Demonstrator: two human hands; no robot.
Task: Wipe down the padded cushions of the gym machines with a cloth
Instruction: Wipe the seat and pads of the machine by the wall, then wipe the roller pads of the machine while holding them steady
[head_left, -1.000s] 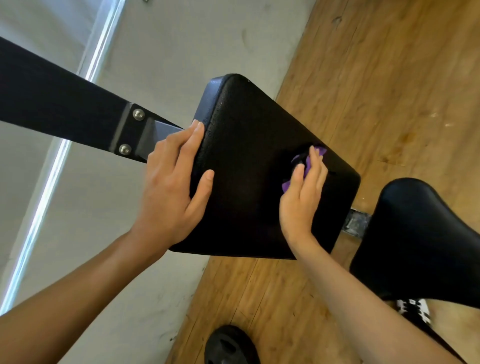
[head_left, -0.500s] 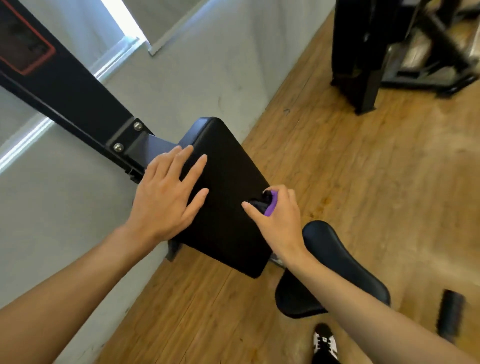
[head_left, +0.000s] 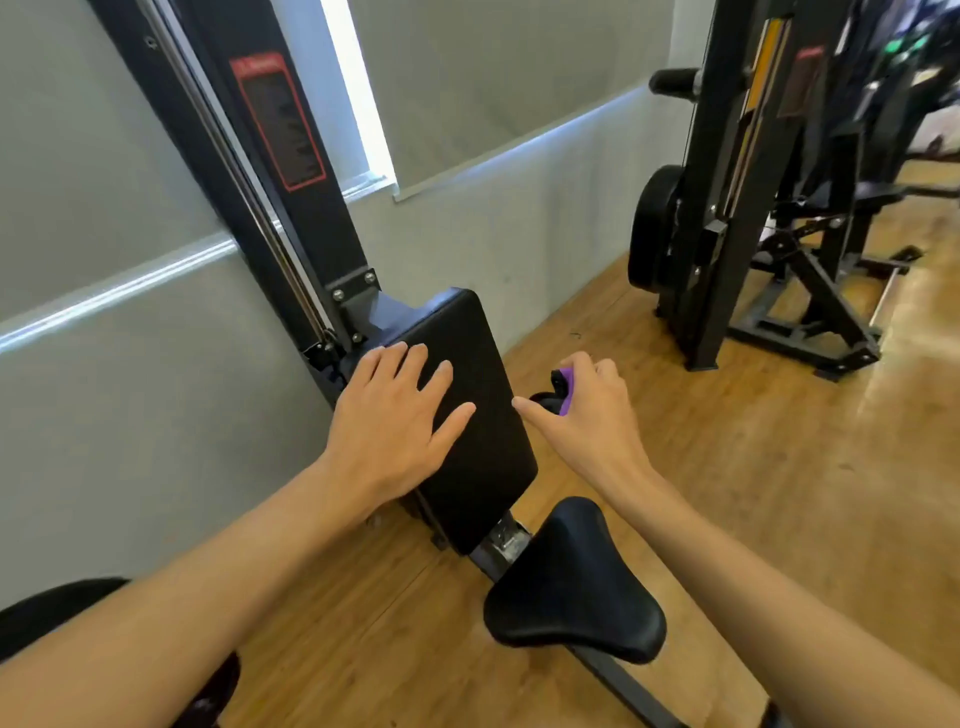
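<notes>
Contact has changed on one side only — the right hand (head_left: 592, 423), which half a second ago pressed the bunched purple cloth (head_left: 567, 391) against the right edge of the black padded back cushion (head_left: 480, 467), now hangs just beside that edge, over the floor. Its fingers are curled round the cloth, and its thumb points toward the pad without clearly touching it. The left hand (head_left: 395, 421) stays where it was, flat on the cushion's upper left part, fingers straight and spread. The view has lifted, so more of the room shows. The cushion is bolted to a black steel upright (head_left: 311, 208) that bears a red-outlined label; below it stands a black saddle-shaped padded seat (head_left: 576, 587) on a dark rail. The warm brown wood-plank floor (head_left: 779, 493) meets a pale grey wall (head_left: 130, 395) with a bright strip of window (head_left: 358, 88) above. A second black weight machine (head_left: 722, 208) stands well apart at the right — by the same wall.
</notes>
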